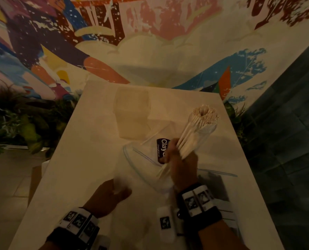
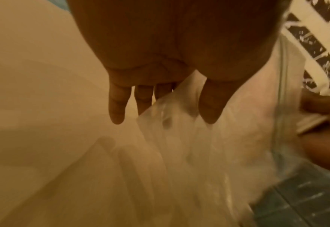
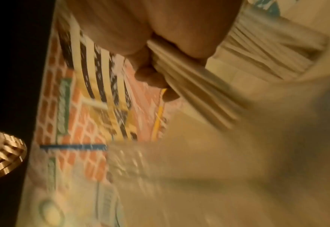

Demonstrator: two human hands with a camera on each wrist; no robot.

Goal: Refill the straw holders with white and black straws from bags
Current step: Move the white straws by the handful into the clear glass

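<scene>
White straws: a thick bundle [image 1: 195, 134] is gripped near its lower end by the right hand [image 1: 181, 159], fingers curled round it, the top fanned out above the surface [image 1: 81, 159].
Clear bag: the zip bag [image 1: 143, 170] lies open under that hand; its edge is pinched between thumb and fingers of the left hand [image 1: 107, 195] (blurred in the wrist view).
Holder: a clear square holder [image 1: 132, 112] stands further back, apart from both hands, apparently unfilled.
Risk 1: loose outer straws could be shed, since only 1 end is held.
Risk 2: the light holder could be tipped if the fanned bundle is pushed in askew.
</scene>
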